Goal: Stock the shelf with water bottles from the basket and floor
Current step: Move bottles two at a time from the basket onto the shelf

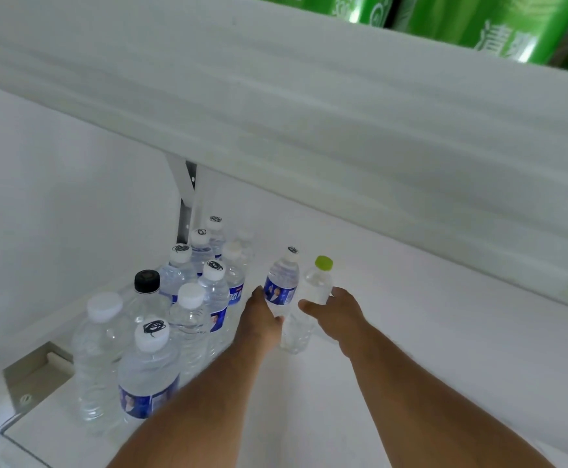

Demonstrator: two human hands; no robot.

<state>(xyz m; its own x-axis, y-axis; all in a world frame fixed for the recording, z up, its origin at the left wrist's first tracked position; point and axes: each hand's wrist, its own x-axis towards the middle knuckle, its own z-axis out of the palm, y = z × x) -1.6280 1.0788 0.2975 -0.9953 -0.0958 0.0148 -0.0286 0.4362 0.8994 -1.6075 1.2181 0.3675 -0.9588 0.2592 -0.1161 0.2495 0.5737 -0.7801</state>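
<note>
Wrapping my left hand [261,315] around the blue-labelled bottle [282,285] and my right hand [335,314] around the green-capped bottle [313,298] mid-shelf [411,332], I judged their thin, slippery walls best gripped midway.

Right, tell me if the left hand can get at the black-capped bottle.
Probably not yet: the left hand is holding a blue-labelled bottle, and other bottles stand between it and the black-capped bottle.

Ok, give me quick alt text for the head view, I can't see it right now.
Two bare hands set bottles upright on a white shelf: the left hand grips a blue-labelled water bottle, the right hand a clear green-capped bottle. To the left stands a cluster of water bottles, one black-capped; green packages sit on the shelf above.
</note>
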